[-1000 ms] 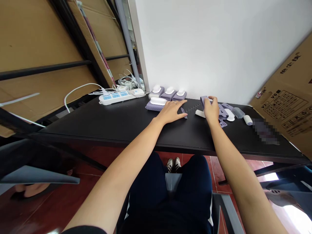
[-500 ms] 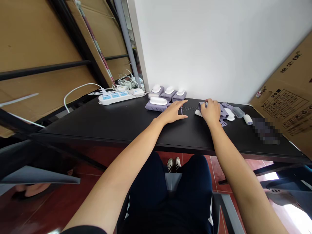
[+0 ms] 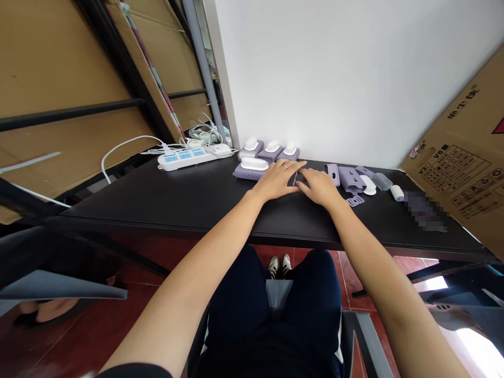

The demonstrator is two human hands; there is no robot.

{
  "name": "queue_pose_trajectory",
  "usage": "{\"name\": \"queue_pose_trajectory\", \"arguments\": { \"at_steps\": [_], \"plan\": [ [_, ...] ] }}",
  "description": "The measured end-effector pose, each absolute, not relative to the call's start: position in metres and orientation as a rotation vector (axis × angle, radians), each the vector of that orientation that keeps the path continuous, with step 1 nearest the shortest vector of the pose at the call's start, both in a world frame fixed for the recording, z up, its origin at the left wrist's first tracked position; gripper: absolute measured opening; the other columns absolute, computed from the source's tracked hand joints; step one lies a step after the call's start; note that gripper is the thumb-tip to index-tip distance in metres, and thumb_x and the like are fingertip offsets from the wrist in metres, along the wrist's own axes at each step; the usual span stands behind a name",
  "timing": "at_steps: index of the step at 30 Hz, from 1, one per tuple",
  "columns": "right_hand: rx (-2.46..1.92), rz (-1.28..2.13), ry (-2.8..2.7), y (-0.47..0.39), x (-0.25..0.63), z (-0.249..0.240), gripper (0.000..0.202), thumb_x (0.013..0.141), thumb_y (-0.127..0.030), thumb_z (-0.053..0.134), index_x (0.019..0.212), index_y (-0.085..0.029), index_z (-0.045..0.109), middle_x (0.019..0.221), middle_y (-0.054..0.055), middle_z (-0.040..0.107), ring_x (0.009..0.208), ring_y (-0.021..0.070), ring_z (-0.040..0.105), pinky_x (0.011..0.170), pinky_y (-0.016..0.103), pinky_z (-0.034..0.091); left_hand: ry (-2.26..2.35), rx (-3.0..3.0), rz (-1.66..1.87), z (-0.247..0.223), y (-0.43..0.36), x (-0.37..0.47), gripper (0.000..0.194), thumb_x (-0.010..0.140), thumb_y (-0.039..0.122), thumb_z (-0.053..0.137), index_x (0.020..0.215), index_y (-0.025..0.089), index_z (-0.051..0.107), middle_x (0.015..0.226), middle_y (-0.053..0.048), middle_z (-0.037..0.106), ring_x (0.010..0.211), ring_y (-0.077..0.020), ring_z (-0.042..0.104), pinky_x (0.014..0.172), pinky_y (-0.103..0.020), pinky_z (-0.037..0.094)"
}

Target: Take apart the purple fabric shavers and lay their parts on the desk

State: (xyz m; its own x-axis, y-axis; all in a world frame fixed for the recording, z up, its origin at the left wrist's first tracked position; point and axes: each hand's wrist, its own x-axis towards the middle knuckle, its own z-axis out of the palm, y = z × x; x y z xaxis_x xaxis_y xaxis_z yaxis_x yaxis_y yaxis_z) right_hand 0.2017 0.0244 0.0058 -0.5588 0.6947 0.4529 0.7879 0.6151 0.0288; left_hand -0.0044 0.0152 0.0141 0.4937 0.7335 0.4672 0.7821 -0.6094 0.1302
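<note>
Over the middle of the black table, my left hand (image 3: 279, 179) has its thumb and fingers apart around a thin purple-grey piece (image 3: 295, 179), which is mostly covered. Facing it from the right, my right hand (image 3: 319, 186) is closed, thumb and fingertips drawn together close to that piece. What lies between those fingertips is too small and hidden to make out. Just left of my left hand is a purple holder with a white oval top (image 3: 254, 164). Beyond my right hand stand a small purple part (image 3: 333, 174) and a larger purple housing (image 3: 350, 180).
Several purple units with white tops (image 3: 271, 150) line the wall. To the right lie a white oval piece (image 3: 369, 186), a clear cover (image 3: 381, 181) and a white cylinder (image 3: 397, 193). A power strip (image 3: 195, 157) sits left; a cardboard box (image 3: 460, 168) leans right.
My right hand has left the purple parts and moved left to meet my left hand. The coiled spring that showed between the hands is now hidden from view.
</note>
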Motion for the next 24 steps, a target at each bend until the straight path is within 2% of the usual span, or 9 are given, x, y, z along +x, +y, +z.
{"name": "queue_pose_trajectory", "arguments": {
  "at_steps": [4,7,11,16,18,21,24],
  "plan": [
    [-1.194,-0.212,-2.459,0.028,0.208,0.005,0.032,0.114,-0.026,0.062,0.144,-0.016,0.063,0.127,0.013,0.07,0.108,0.0317,0.069,0.089,0.039,0.049,-1.422,-2.765,-0.825,0.012,0.022,-0.014,0.095,0.086,0.037,0.083,0.169,0.027,0.039,0.162,-0.01,0.053,0.149,-0.0324,0.043,0.125,-0.05,0.037],
    [-1.209,-0.107,-2.401,0.029,0.211,0.003,0.03,0.113,-0.023,0.062,0.143,-0.02,0.064,0.128,0.009,0.071,0.107,0.029,0.07,0.084,0.035,0.05,-1.47,-2.812,-0.996,0.011,0.024,-0.017,0.092,0.085,0.036,0.083,0.166,0.026,0.042,0.157,-0.009,0.059,0.148,-0.0302,0.046,0.125,-0.047,0.037],
    [-1.173,-0.024,-2.35,0.029,0.213,0.003,0.033,0.112,-0.022,0.064,0.144,-0.023,0.064,0.125,0.007,0.073,0.105,0.0281,0.071,0.083,0.033,0.05,-1.503,-2.925,-1.211,0.011,0.025,-0.019,0.083,0.084,0.044,0.082,0.158,0.023,0.051,0.157,-0.011,0.059,0.15,-0.0297,0.049,0.125,-0.045,0.039],
    [-1.172,-0.026,-2.305,0.026,0.21,0.004,0.034,0.111,-0.019,0.064,0.144,-0.022,0.064,0.117,0.007,0.075,0.103,0.0295,0.072,0.082,0.033,0.049,-1.641,-3.025,-1.443,0.011,0.028,-0.016,0.084,0.085,0.054,0.079,0.156,0.018,0.053,0.156,-0.015,0.059,0.143,-0.0305,0.058,0.119,-0.044,0.046],
    [-1.185,-0.029,-2.289,0.025,0.208,0.005,0.031,0.112,-0.023,0.064,0.142,-0.022,0.064,0.114,0.006,0.075,0.1,0.0294,0.072,0.08,0.033,0.048,-1.707,-3.026,-1.53,0.01,0.028,-0.015,0.083,0.088,0.058,0.073,0.158,0.02,0.051,0.148,-0.014,0.064,0.136,-0.0285,0.062,0.113,-0.041,0.05],
    [-1.202,-0.052,-2.275,0.022,0.204,0.005,0.029,0.113,-0.028,0.065,0.141,-0.021,0.063,0.113,0.007,0.075,0.097,0.0292,0.073,0.078,0.033,0.048,-1.769,-3.04,-1.596,0.009,0.03,-0.012,0.071,0.094,0.061,0.061,0.154,0.023,0.054,0.131,-0.01,0.071,0.119,-0.0245,0.067,0.089,-0.033,0.056],
    [-1.209,-0.101,-2.272,0.019,0.2,0.006,0.031,0.112,-0.029,0.065,0.142,-0.021,0.062,0.113,0.008,0.075,0.097,0.0298,0.073,0.078,0.034,0.048,-1.813,-3.06,-1.652,0.007,0.033,-0.01,0.055,0.1,0.066,0.052,0.127,0.02,0.067,0.114,-0.009,0.075,0.101,-0.0201,0.069,0.071,-0.027,0.051]
  ]
}}
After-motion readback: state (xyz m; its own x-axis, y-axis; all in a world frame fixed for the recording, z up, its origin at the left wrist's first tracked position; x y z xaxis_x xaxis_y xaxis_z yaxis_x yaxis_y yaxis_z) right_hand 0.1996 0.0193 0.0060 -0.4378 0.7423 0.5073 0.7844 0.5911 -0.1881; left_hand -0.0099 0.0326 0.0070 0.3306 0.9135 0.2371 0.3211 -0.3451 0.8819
